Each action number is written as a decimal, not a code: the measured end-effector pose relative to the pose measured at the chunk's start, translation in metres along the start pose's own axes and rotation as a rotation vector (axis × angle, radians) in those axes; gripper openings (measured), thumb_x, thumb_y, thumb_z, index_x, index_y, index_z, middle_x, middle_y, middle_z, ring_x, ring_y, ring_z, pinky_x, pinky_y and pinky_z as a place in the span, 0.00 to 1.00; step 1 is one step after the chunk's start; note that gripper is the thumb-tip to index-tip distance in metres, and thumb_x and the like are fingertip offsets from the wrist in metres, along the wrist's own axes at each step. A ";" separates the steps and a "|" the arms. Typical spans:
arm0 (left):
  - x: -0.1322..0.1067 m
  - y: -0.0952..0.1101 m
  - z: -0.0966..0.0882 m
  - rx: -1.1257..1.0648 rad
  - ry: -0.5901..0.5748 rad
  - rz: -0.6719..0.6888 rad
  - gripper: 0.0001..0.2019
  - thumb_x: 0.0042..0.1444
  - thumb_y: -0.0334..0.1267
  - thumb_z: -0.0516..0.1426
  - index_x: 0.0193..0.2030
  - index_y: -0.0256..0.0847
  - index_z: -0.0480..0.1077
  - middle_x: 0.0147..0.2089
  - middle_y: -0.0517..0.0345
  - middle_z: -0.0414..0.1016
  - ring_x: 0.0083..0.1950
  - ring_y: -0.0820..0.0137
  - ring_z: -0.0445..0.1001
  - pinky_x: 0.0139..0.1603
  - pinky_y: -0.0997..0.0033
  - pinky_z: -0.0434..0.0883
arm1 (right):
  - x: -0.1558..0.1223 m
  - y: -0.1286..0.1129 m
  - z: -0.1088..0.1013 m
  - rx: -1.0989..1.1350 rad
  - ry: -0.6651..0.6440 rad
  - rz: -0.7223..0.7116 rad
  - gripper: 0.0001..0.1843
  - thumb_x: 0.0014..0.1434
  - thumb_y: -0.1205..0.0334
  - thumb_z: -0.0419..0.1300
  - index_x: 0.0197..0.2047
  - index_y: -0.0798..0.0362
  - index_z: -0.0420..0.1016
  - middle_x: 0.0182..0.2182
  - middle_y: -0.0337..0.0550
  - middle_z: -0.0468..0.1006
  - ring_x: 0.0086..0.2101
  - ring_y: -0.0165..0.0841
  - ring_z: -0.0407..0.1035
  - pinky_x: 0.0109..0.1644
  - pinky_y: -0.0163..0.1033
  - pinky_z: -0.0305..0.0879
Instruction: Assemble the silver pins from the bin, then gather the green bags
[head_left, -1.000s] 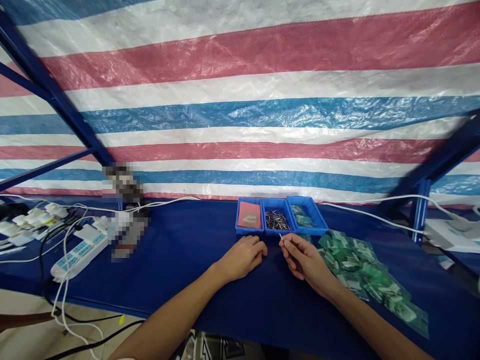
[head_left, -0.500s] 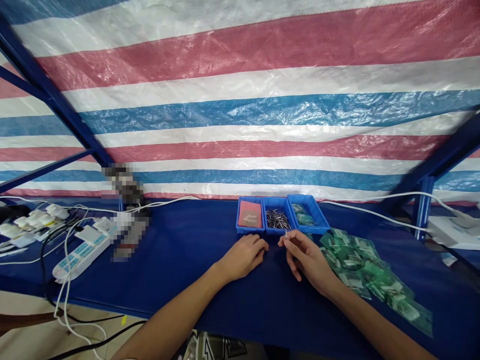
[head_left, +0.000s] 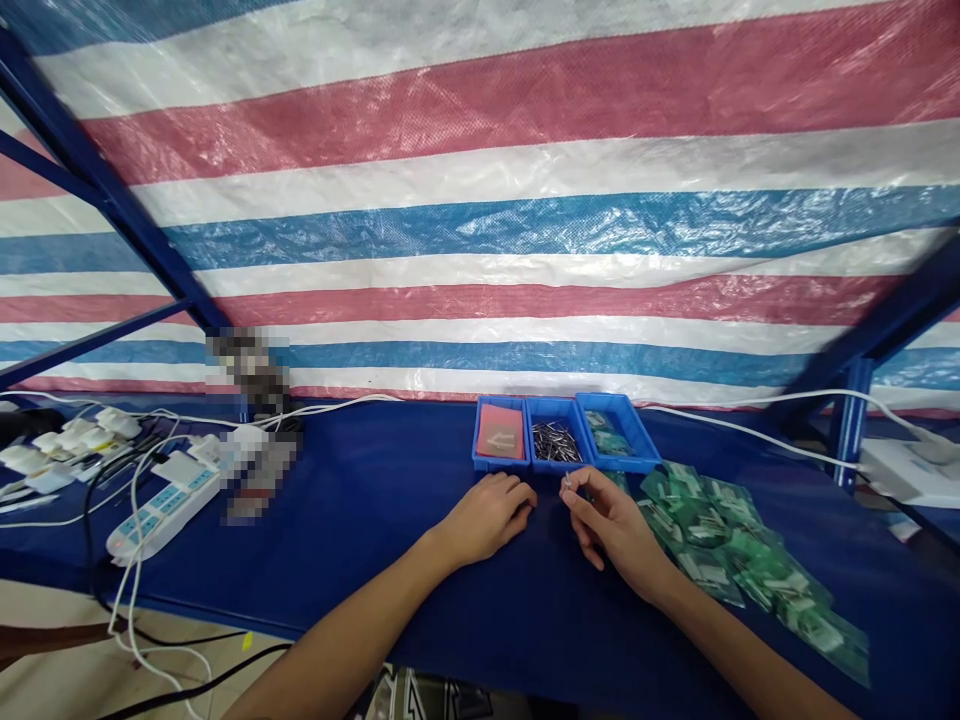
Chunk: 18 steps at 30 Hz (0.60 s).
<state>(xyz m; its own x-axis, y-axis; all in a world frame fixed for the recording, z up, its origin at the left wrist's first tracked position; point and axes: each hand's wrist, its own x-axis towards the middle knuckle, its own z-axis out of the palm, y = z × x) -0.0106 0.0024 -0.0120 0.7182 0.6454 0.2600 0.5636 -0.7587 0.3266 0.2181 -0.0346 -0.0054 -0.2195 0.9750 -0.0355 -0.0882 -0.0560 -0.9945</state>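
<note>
My right hand (head_left: 611, 520) is in front of the bins, its thumb and index finger pinching a small pale, shiny piece (head_left: 566, 482). The piece is too small to name. My left hand (head_left: 487, 518) rests on the blue tabletop with loosely bent fingers and the thumb apart; nothing shows in it. Three blue plastic bins stand side by side just beyond my hands. Thin metal pieces like screws or pins fill the middle bin (head_left: 531, 462). In the left bin (head_left: 481, 463) lies a pink packet with pale pieces on it. Small greenish bags lie in the right bin (head_left: 637, 440).
Several green plastic bags (head_left: 750, 550) with small parts are spread at the right. A white power strip (head_left: 161, 510), plugs and cables occupy the left. A white box (head_left: 911, 470) stands far right. Blue frame bars and a striped tarp (head_left: 480, 230) close off the back.
My right hand has shifted slightly left and down, still pinching the small piece. My left hand stays put. The camera view has tilted a little.
</note>
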 end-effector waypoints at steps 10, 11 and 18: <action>0.000 0.001 -0.001 -0.010 -0.005 0.003 0.04 0.74 0.35 0.54 0.51 0.42 0.70 0.46 0.54 0.76 0.46 0.64 0.74 0.50 0.65 0.68 | 0.000 0.000 0.001 0.015 0.017 0.009 0.20 0.66 0.40 0.65 0.44 0.47 0.66 0.17 0.26 0.63 0.15 0.24 0.52 0.13 0.27 0.57; 0.000 0.001 -0.002 -0.011 -0.007 0.004 0.04 0.74 0.35 0.54 0.51 0.42 0.70 0.46 0.54 0.76 0.46 0.64 0.74 0.51 0.65 0.68 | 0.000 0.000 0.001 0.022 0.015 0.008 0.20 0.66 0.40 0.65 0.44 0.47 0.67 0.18 0.26 0.63 0.15 0.24 0.52 0.13 0.27 0.57; 0.001 0.001 -0.002 -0.008 -0.018 0.003 0.05 0.74 0.34 0.54 0.50 0.42 0.70 0.46 0.55 0.75 0.46 0.64 0.73 0.50 0.66 0.68 | -0.001 -0.004 0.000 0.063 0.009 0.015 0.21 0.65 0.40 0.66 0.43 0.49 0.71 0.25 0.32 0.68 0.18 0.23 0.56 0.13 0.27 0.58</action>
<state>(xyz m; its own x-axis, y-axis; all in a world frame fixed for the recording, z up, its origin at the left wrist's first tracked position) -0.0102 0.0025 -0.0097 0.7271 0.6414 0.2446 0.5583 -0.7599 0.3330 0.2182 -0.0351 -0.0017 -0.2127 0.9758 -0.0511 -0.1463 -0.0835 -0.9857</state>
